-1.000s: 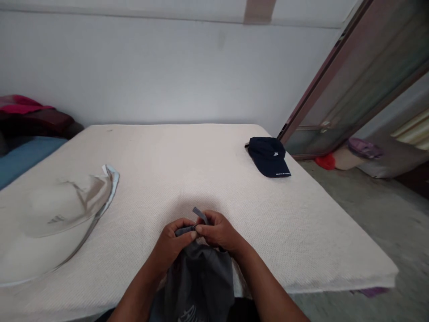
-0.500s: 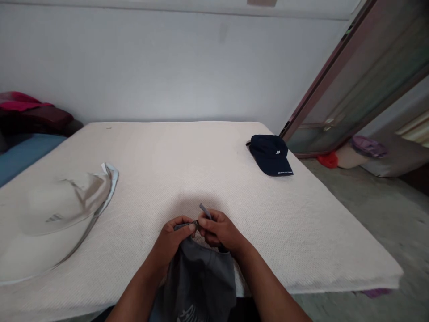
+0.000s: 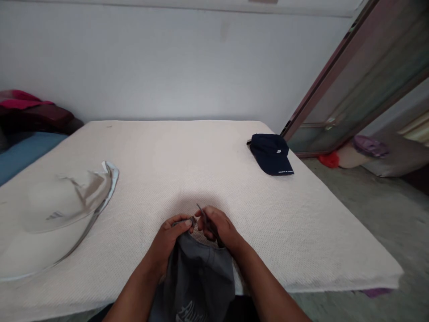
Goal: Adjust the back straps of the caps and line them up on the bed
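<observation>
Pale wall [image 3: 134,67] behind, grey floor [image 3: 365,201] at right

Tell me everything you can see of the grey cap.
The grey cap looks like soft fabric, its pale lettering cut off by the picture's bottom edge. It is held at the near edge of the white cover, curved rim above the lettering. The left hand pinches a small fastener; the right hand holds the strap, apparently parted from it. No brim shows.

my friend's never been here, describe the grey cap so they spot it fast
Find the big cream cloth and look to its near edge. There the left hand and right hand grip the grey cap with pale lettering; the navy baseball cap and off-white wide-brimmed hat lie unheld.
</observation>
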`<state>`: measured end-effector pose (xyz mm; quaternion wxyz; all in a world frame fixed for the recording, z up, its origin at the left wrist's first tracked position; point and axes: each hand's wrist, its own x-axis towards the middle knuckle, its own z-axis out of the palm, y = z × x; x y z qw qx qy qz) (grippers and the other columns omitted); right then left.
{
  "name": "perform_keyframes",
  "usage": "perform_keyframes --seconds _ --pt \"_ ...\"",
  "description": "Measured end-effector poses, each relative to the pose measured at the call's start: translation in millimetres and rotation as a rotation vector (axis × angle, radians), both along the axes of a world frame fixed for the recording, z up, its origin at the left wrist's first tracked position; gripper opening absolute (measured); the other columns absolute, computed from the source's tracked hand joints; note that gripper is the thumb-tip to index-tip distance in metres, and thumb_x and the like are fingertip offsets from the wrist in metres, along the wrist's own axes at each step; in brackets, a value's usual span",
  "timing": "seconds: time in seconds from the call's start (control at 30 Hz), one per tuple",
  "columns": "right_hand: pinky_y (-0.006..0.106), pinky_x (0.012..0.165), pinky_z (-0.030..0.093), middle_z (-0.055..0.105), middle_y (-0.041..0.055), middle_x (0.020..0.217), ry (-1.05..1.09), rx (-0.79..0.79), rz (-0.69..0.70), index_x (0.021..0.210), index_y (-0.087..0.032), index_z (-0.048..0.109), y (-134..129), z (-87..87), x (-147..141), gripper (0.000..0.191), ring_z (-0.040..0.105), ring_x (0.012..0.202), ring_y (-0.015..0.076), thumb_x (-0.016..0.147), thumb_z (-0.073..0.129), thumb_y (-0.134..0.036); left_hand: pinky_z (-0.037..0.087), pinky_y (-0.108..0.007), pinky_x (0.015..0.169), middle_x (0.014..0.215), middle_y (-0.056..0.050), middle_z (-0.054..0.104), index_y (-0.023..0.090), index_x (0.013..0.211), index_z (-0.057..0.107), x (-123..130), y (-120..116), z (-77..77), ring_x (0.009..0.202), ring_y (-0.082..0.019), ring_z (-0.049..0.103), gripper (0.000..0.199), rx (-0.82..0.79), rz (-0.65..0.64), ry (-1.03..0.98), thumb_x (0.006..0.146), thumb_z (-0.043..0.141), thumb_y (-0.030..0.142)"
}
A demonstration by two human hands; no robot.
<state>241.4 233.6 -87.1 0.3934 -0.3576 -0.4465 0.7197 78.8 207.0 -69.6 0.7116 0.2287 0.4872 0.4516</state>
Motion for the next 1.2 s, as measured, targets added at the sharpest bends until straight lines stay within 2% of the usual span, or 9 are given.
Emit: perform_keyframes --seconds 0.1,0.2,0.3,0.5,0.63,0.9,1.2 --pt "0.02 0.04 0.027 0.056 0.0002 0.068 0.057 -0.031 -0.01 0.086 -0.016 0.059 -1.2 0.8 -0.8 0.038 0.039 0.042 0.0054 0.089 0.042 -0.05 0.043 -0.02 0.054 0.064 0.0 0.064 0.015 0.077 0.067 0.1 0.2 -0.7 0.056 -0.01 0.057 0.018 -0.003 0.011 0.0 0.064 0.077 0.024" --pt "0.019 0.037 0.019 0.051 -0.0035 0.06 0.052 -0.086 0.011 0.073 -0.016 0.055 0.3 0.4 -0.8 0.033 0.032 0.038 0.0032 0.08 0.059 -0.048 0.041 -0.018 0.051 0.064 0.002 0.062 0.015 0.077 0.068 -1.3 0.8 -2.5 0.054 -0.008 0.054 0.017 0.023 -0.007 0.02 0.066 0.076 0.024" --pt "0.018 0.035 0.017 0.045 -0.0074 0.051 0.068 -0.134 0.012 0.068 -0.017 0.052 3.4 -1.9 -0.5 0.033 0.028 0.035 0.0023 0.072 0.069 -0.045 0.038 -0.017 0.048 0.063 0.003 0.06 0.016 0.08 0.068 -3.4 1.0 -4.1 0.05 -0.007 0.051 0.016 0.035 -0.032 0.037 0.068 0.075 0.025" --pt "0.018 0.034 0.016 0.037 -0.0105 0.044 0.101 -0.165 -0.02 0.067 -0.017 0.051 6.7 -7.5 -1.0 0.032 0.025 0.034 0.0022 0.068 0.073 -0.04 0.036 -0.016 0.047 0.063 0.004 0.058 0.016 0.078 0.066 -3.9 0.1 -3.2 0.05 -0.005 0.048 0.013 0.055 -0.052 0.01 0.072 0.072 0.025" --pt "0.018 0.033 0.016 0.036 -0.011 0.044 0.108 -0.165 -0.083 0.069 -0.018 0.051 7.3 -11.7 -1.9 0.031 0.025 0.033 0.0021 0.069 0.073 -0.041 0.036 -0.016 0.048 0.064 0.004 0.058 0.016 0.078 0.065 -4.1 0.1 -1.4 0.05 -0.005 0.048 0.013 0.049 -0.055 -0.022 0.072 0.072 0.025" --pt "0.017 0.033 0.017 0.037 -0.0107 0.042 0.078 -0.132 -0.082 0.069 -0.017 0.053 6.0 -11.7 -2.8 0.029 0.026 0.033 0.0026 0.068 0.073 -0.038 0.035 -0.016 0.045 0.063 0.004 0.056 0.016 0.075 0.062 -5.1 -1.0 -0.6 0.048 -0.005 0.046 0.013 0.06 -0.057 -0.035 0.072 0.072 0.025" --pt "0.018 0.036 0.017 0.036 -0.0107 0.042 0.058 -0.146 0.058 0.071 -0.017 0.054 2.3 0.7 1.0 0.028 0.025 0.035 0.0029 0.069 0.073 -0.037 0.038 -0.016 0.046 0.063 0.003 0.058 0.016 0.078 0.062 -5.0 -2.5 2.4 0.049 -0.006 0.049 0.013 0.038 -0.035 -0.04 0.071 0.072 0.023"
